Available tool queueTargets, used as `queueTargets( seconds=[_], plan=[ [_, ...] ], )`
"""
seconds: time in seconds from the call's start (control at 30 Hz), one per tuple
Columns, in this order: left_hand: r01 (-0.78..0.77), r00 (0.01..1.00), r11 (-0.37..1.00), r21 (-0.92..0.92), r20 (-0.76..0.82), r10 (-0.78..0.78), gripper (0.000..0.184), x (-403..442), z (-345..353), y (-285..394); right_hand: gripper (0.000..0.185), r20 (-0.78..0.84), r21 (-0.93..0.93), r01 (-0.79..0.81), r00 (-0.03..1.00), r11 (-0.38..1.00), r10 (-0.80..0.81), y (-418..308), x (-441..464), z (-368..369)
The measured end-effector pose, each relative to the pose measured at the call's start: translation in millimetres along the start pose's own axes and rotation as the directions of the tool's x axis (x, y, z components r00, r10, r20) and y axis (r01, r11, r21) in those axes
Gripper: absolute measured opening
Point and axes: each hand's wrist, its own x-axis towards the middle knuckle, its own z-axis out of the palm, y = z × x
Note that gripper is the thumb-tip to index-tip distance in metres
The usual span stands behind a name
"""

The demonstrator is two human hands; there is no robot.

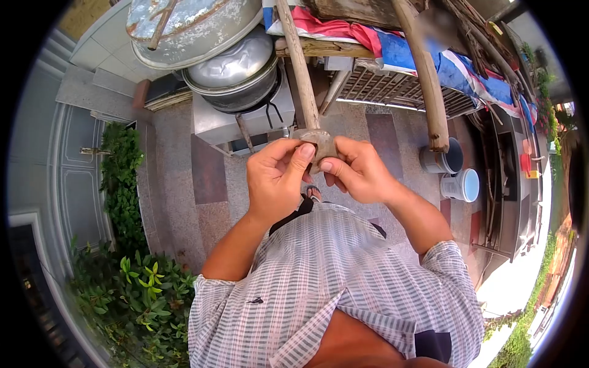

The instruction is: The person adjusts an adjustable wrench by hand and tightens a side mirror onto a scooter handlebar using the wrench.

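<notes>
A long wooden pole [299, 61] slants down from the wood pile, and its near end meets a brownish, slightly shiny piece [325, 145] in front of my chest. That piece looks like film or tape, but its exact kind is unclear. My left hand [276, 179] is closed on its left side, with the thumb pressed on top. From the right, my right hand [361, 172] pinches the same piece between thumb and curled fingers. Both sets of fingertips nearly meet, and the underside of the piece is hidden behind them.
A thicker wooden pole [424, 80] juts out on the right, above two buckets [453, 186]. A lidded metal pot [230, 76] stands on a white stove [211, 116] at upper left. Leafy bushes [132, 282] line the left side. Striped sheeting [402, 52] covers the wood rack.
</notes>
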Motion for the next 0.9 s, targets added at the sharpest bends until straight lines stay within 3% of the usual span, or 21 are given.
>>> queueTargets(
  seconds=[0.07, 0.1, 0.2, 0.33, 0.47, 0.77, 0.9],
  plan=[
    [0.016, 0.997, 0.999, -0.03, 0.07, -0.013, 0.025, -1, -8, 4, 0.02, 0.081, 0.082, -0.087, 0.993, 0.993, 0.081, -4, 1, -1],
    [0.099, 0.989, 0.994, -0.043, 0.113, -0.094, 0.028, 1, -15, 8, 0.02, 0.094, 0.107, -0.116, 0.99, 0.987, 0.106, -8, 2, -1],
    [0.09, 0.99, 0.979, -0.182, 0.12, -0.068, 0.03, 2, -19, 0, 0.023, 0.135, 0.171, -0.125, 0.985, 0.977, 0.102, -2, 7, -4],
    [-0.043, 0.996, 0.998, -0.042, 0.07, 0.046, 0.023, -4, -13, 7, 0.023, 0.17, 0.299, -0.06, 0.985, 0.952, 0.009, 5, 6, -4],
    [-0.04, 0.999, 0.999, -0.015, -0.002, 0.04, 0.02, -3, -13, 8, 0.021, 0.144, 0.459, -0.031, 0.989, 0.888, -0.04, 5, 6, 0],
    [-0.022, 1.0, 0.999, 0.035, -0.013, 0.023, 0.023, 1, -9, 7, 0.019, 0.104, 0.441, -0.105, 0.992, 0.892, 0.065, 6, 4, 2],
    [-0.022, 0.999, 0.998, 0.058, -0.023, 0.023, 0.021, 5, -8, 6, 0.024, 0.124, 0.519, -0.151, 0.987, 0.841, 0.101, 4, 4, 4]
  ],
)
